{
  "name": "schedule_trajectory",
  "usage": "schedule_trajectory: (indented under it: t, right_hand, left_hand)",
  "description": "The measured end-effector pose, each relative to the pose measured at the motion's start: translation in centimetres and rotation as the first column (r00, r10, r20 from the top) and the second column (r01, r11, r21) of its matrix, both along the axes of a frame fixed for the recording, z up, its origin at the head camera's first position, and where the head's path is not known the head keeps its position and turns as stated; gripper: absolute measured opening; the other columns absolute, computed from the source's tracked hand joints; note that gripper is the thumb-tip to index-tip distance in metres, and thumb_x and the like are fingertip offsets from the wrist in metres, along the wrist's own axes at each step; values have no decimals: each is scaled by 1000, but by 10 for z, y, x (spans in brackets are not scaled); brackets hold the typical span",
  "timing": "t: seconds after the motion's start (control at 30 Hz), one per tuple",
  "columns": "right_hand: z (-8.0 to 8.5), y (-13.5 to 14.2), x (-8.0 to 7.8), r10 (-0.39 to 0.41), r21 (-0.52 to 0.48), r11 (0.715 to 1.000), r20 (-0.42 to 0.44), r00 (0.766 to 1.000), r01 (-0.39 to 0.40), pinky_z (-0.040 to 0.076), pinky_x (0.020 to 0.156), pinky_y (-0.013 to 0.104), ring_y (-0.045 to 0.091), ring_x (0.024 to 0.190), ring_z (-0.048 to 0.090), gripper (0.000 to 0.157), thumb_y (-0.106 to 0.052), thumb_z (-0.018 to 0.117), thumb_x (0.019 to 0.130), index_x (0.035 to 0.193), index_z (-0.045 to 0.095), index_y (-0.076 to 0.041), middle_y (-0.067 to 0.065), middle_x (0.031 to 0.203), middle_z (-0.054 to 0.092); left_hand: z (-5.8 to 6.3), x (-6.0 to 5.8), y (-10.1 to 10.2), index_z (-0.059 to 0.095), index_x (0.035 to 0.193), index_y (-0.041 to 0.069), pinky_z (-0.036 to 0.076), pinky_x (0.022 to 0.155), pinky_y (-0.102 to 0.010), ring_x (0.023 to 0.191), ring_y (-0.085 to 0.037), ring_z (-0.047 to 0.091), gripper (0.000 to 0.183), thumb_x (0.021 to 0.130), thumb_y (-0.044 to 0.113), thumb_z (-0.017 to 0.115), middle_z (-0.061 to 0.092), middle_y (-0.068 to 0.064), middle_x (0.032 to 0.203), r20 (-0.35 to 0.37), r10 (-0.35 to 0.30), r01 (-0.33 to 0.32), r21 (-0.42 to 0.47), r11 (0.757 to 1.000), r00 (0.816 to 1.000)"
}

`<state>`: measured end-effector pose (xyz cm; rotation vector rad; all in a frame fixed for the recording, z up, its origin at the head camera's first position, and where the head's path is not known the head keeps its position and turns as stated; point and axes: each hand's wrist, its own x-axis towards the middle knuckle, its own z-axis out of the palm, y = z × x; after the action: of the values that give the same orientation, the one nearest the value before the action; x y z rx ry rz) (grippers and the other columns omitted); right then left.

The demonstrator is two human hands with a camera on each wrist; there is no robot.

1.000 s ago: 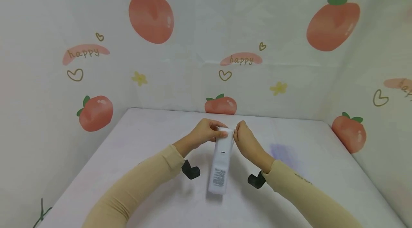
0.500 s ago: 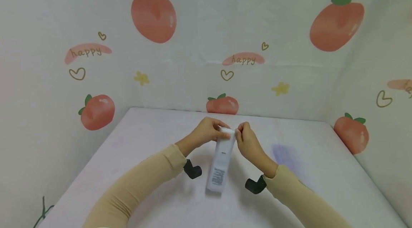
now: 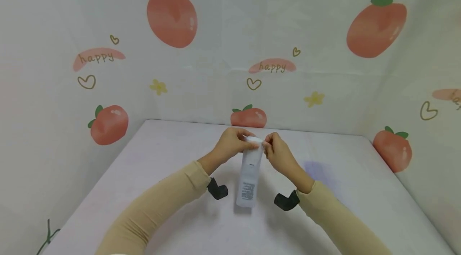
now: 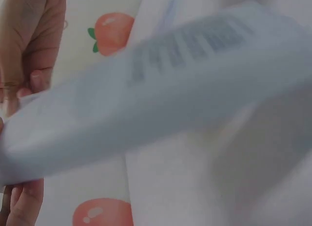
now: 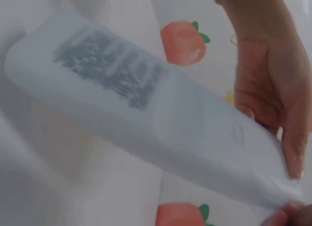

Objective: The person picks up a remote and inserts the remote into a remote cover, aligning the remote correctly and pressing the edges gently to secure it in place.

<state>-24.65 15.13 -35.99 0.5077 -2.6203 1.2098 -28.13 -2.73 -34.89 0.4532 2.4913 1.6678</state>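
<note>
A long white remote control (image 3: 248,175) hangs over the table with its back towards me, showing a block of printed text and a small mark. Thin clear film (image 5: 275,189) wraps its upper end. My left hand (image 3: 230,143) grips that end, thumb across the back and fingers behind. At the top right corner my right hand (image 3: 280,153) pinches the edge of the film between thumb and curled fingers. The remote is blurred in the left wrist view, where the right hand's fingertips (image 4: 36,80) show at the film's edge.
The white table (image 3: 180,231) carries a faint purple stain (image 3: 318,173) at right. Behind it hangs a white cloth (image 3: 223,39) printed with peaches. A black wrist camera mount (image 3: 217,189) juts from each cuff. A green cord (image 3: 48,237) lies at lower left.
The remote has risen slightly and its lower end has swung up and to the right. Both hands have moved up a little and keep their hold near the top.
</note>
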Motion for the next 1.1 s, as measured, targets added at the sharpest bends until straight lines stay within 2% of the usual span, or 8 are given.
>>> schedule_trajectory:
  t: [0.13, 0.2, 0.33, 0.47, 0.63, 0.8, 1.0, 1.1]
  right_hand:
    - [2, 2, -6, -8, 24, 1000, 144, 990, 5, 45, 55, 23, 14, 61, 53, 8, -1, 50, 99, 102, 49, 6, 12, 77, 57]
    - [2, 2, -7, -17, 51, 999, 161, 987, 9, 46, 55, 24, 13, 60, 54, 8, -1, 51, 98, 101, 52, 6, 11, 77, 58]
    - [0, 1, -9, -61, 70, 996, 129, 990, 52, 44, 57, 26, 16, 65, 56, 8, -4, 54, 96, 94, 57, 4, 10, 75, 59]
    - [-5, 1, -11, -77, -34, 996, 134, 988, 82, 41, 61, 26, 17, 69, 52, 9, -5, 52, 97, 95, 56, 4, 10, 76, 57]
    - [-10, 1, -11, -74, -187, 977, 141, 987, 100, 42, 64, 22, 12, 70, 49, 8, -2, 50, 98, 97, 55, 4, 10, 77, 55]
    - [-14, 1, -9, -41, -295, 953, 98, 994, 68, 41, 60, 19, 8, 67, 47, 7, 0, 50, 98, 96, 53, 6, 8, 76, 52]
    - [-13, 6, -6, -20, -339, 940, 40, 999, 32, 39, 57, 20, 9, 64, 45, 7, 0, 48, 99, 96, 51, 6, 8, 74, 48]
    - [-11, 6, -9, -21, -424, 904, 89, 996, 57, 39, 58, 21, 9, 65, 45, 8, 0, 46, 100, 96, 49, 6, 5, 74, 47]
  left_hand:
    - [-5, -4, -3, 73, 105, 5, 59, 67, -30, 75, -17, 64, 36, 74, 19, 85, 67, -10, 89, 17, 15, -15, 1, 1000, 1000]
    - [-6, -4, -4, 73, 105, 4, 59, 67, -31, 75, -17, 64, 36, 74, 19, 85, 67, -10, 89, 25, 9, -9, -11, 1000, 1000]
    - [-5, -5, -5, 73, 104, 4, 59, 66, -30, 73, -15, 64, 36, 73, 18, 85, 67, -10, 88, 47, -6, 7, -19, 1000, 999]
    - [0, -5, -4, 73, 103, 3, 60, 66, -32, 70, -15, 64, 36, 73, 17, 86, 67, -10, 84, 68, -31, 33, -39, 999, 997]
    - [5, -4, 0, 73, 102, 3, 60, 65, -34, 69, -15, 63, 36, 72, 20, 86, 68, -9, 83, 91, -44, 52, -92, 994, 995]
    - [4, -5, 5, 72, 99, 2, 58, 59, -29, 67, -15, 64, 35, 72, 20, 86, 68, -9, 82, 89, -23, 33, -106, 994, 996]
    - [2, -9, 12, 71, 98, 1, 58, 58, -27, 68, -15, 64, 34, 72, 19, 86, 68, -9, 82, 34, -22, 24, -74, 997, 999]
    - [5, -9, 13, 70, 97, 0, 58, 57, -28, 68, -15, 64, 34, 72, 18, 86, 67, -10, 82, 7, -17, 17, -70, 997, 1000]
